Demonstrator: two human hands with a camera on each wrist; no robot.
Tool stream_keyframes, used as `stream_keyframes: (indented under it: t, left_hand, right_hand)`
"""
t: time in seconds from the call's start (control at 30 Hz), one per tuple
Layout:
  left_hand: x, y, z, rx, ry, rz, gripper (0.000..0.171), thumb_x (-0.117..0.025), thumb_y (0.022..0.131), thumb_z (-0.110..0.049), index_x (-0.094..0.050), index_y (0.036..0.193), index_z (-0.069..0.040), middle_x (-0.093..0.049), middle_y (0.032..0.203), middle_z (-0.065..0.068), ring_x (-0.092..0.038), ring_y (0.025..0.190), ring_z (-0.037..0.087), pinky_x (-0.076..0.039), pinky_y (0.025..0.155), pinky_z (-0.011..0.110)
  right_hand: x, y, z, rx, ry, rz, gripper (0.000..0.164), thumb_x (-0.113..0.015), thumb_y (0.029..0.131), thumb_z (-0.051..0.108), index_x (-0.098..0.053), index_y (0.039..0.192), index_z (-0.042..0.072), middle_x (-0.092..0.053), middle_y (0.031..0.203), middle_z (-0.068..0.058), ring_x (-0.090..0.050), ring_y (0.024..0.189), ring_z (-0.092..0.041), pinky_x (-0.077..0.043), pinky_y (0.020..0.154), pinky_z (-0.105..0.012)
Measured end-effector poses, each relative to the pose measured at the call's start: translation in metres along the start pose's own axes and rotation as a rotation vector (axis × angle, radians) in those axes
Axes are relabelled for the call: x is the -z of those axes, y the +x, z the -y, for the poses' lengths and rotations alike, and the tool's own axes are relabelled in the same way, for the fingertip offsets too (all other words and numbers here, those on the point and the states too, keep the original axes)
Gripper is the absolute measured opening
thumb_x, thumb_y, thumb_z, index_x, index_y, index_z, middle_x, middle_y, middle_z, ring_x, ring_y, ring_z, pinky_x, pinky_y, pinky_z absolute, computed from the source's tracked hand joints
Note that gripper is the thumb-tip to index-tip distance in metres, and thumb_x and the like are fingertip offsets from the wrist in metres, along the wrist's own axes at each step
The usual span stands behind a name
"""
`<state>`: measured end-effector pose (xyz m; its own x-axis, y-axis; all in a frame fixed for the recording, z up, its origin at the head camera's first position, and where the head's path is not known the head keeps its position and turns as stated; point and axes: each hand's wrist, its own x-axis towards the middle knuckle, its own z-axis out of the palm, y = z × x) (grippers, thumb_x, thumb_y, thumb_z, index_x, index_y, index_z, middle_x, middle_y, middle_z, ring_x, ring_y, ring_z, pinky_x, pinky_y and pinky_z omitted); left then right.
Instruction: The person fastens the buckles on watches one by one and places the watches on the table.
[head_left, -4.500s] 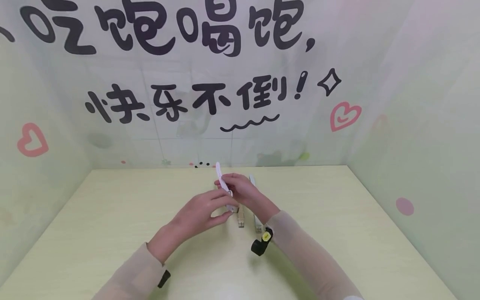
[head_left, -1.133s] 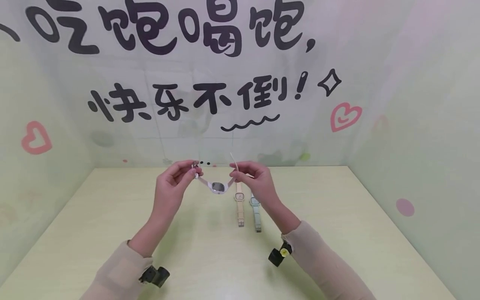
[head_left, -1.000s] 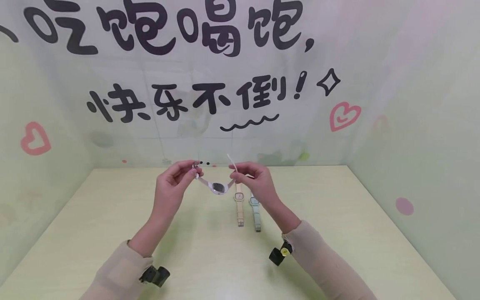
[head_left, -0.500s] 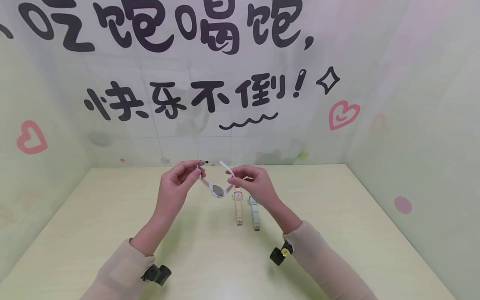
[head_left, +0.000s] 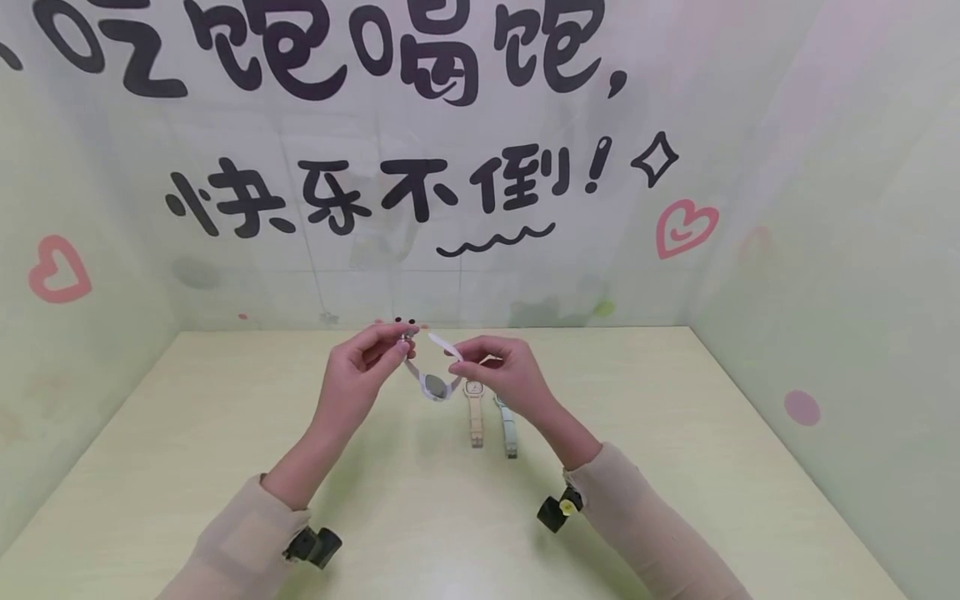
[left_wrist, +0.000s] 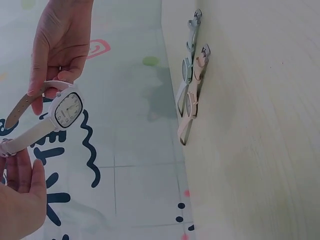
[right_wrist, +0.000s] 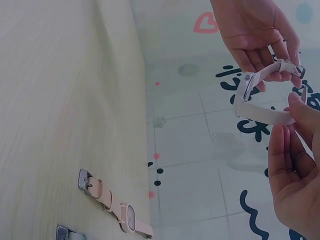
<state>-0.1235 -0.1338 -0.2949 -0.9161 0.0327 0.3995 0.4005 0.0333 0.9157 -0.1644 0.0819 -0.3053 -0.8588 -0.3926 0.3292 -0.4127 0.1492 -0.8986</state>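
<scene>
A white wristwatch (head_left: pixel 435 387) hangs in a U above the table, its two strap ends held apart. My left hand (head_left: pixel 362 367) pinches the buckle end between thumb and fingers. The pointed strap end is pinched by my right hand (head_left: pixel 504 371), with the tip bent over toward the buckle. In the left wrist view the dial of the white wristwatch (left_wrist: pixel 68 110) shows numerals and hands. Below my right hand, a peach wristwatch (head_left: pixel 476 414) and a pale blue-green wristwatch (head_left: pixel 507 429) lie side by side on the table, straps stretched out; the right hand hides the blue one's far end.
The pale wooden table (head_left: pixel 420 517) ends at a back wall (head_left: pixel 337 283) printed with dark lettering and small pictures. Side walls stand left and right. Each sleeve cuff carries a small black camera (head_left: pixel 553 512).
Earlier the hands worked close together over the table with the watch upright; then they spread the strap. Lately they draw closer, and the strap tip swings left toward the buckle.
</scene>
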Motion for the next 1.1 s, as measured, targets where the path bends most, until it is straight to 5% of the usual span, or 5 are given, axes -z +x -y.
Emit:
stream_keyframes:
  t: [0.3,0.57,0.77,0.97,1.1]
  left_hand:
    - [-0.0042,0.0007,0.0019,0.009,0.022,0.051,0.028,-0.06,0.098,-0.003,-0.063,0.123,0.009,-0.07,0.106,-0.023,-0.07,0.091,-0.003,-0.056,0.089,0.014]
    - [-0.0063,0.0007,0.0043,0.05,0.062,0.082,0.028,-0.061,0.098,-0.004,-0.064,0.124,0.007,-0.062,0.134,0.025,-0.069,0.092,-0.005,-0.055,0.09,0.013]
    - [-0.005,-0.0003,0.0075,0.08,0.122,0.12,0.027,-0.063,0.098,-0.009,-0.066,0.121,0.004,-0.069,0.119,0.022,-0.069,0.092,-0.002,-0.055,0.089,0.012]
    - [-0.0037,-0.0011,0.0056,0.111,0.116,0.115,0.026,-0.064,0.097,-0.008,-0.065,0.12,0.004,-0.076,0.1,-0.005,-0.069,0.09,-0.001,-0.055,0.085,0.013]
    - [-0.0041,-0.002,0.0028,0.119,0.112,0.107,0.027,-0.065,0.096,-0.007,-0.065,0.12,0.004,-0.076,0.106,0.007,-0.069,0.089,0.0,-0.056,0.082,0.014]
  right_hand:
    - [0.0007,-0.0045,-0.0013,-0.006,-0.025,0.022,0.018,-0.075,0.087,0.006,-0.075,0.103,-0.001,-0.074,0.098,-0.02,-0.066,0.072,-0.009,-0.058,0.064,-0.021]
    - [0.0006,-0.0054,0.0006,0.008,-0.045,0.041,0.019,-0.076,0.087,0.007,-0.075,0.104,0.0,-0.074,0.096,-0.018,-0.066,0.073,-0.012,-0.059,0.066,-0.021]
    - [-0.001,-0.0036,0.0018,0.005,-0.045,0.046,0.02,-0.076,0.087,0.007,-0.074,0.104,-0.002,-0.075,0.097,-0.018,-0.065,0.072,-0.012,-0.057,0.065,-0.02]
    - [-0.0032,-0.0025,0.0009,-0.003,-0.05,0.069,0.019,-0.075,0.089,0.01,-0.074,0.105,0.002,-0.075,0.097,-0.016,-0.065,0.078,-0.01,-0.058,0.067,-0.02]
    - [-0.0041,-0.002,0.001,-0.013,-0.045,0.074,0.019,-0.074,0.089,0.011,-0.073,0.107,0.003,-0.074,0.099,-0.016,-0.067,0.08,-0.011,-0.059,0.071,-0.022]
